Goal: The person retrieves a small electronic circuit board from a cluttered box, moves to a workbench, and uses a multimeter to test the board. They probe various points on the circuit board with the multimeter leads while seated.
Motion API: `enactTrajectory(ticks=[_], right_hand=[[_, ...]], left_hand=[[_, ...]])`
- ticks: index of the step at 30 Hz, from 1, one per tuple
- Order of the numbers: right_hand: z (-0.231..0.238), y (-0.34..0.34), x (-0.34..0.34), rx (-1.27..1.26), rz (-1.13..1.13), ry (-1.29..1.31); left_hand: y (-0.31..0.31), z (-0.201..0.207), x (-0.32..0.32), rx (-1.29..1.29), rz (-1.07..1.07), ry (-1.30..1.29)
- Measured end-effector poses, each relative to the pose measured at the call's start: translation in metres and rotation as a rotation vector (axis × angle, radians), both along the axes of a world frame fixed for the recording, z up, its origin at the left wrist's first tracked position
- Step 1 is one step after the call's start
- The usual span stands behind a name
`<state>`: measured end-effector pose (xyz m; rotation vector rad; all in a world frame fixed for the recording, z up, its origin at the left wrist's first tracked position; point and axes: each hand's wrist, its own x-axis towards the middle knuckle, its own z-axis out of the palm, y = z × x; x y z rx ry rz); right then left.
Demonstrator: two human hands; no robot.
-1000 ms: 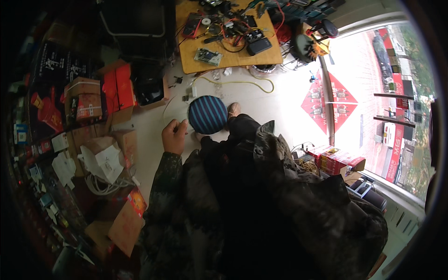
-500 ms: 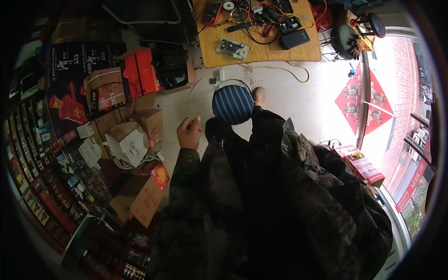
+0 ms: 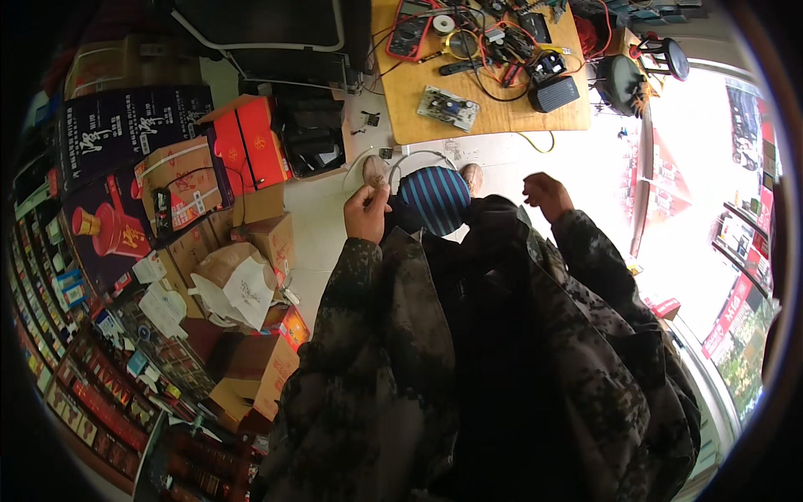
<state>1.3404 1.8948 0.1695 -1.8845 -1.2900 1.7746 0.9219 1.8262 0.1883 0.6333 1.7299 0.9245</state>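
Observation:
My left hand (image 3: 366,214) is closed in a pinch, left of a round stool seat (image 3: 435,199) with blue and dark stripes. A thin pale cord (image 3: 348,177) runs to its fingers from the floor side. My right hand (image 3: 548,197) is raised to the right of the seat, near the bright window side, its fingers curled in. What the right fingers hold, if anything, is hidden. The seat stands just ahead of my knees, with my left shoe (image 3: 375,171) and right shoe (image 3: 473,177) on either side of it.
A wooden table (image 3: 401,113) stands ahead, bearing a circuit board (image 3: 448,109), a red multimeter (image 3: 410,32), a black box (image 3: 554,94) and tangled wires. Cardboard boxes (image 3: 272,368), a paper bag (image 3: 238,280) and an orange box (image 3: 249,144) fill the left. A small stool (image 3: 665,58) is far right.
My right hand has come up into view on the right. The left hand has shifted right, closer to the striped seat. My left shoe now shows, and the whole view has turned slightly.

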Motion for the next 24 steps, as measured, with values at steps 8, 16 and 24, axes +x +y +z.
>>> enactTrajectory(ticks=[8,16,24], right_hand=[[0.03,-0.058,-0.125,-0.019,0.22,-0.226],[0.033,-0.059,-0.172,-0.153,0.188,-0.213],[0.044,-0.077,-0.133,-0.039,0.028,-0.259]], left_hand=[[-0.019,-0.045,-0.147,-0.022,0.078,-0.011],[-0.068,-0.072,-0.188,-0.164,0.175,-0.118],[-0.023,-0.086,-0.167,-0.102,0.073,-0.144]])
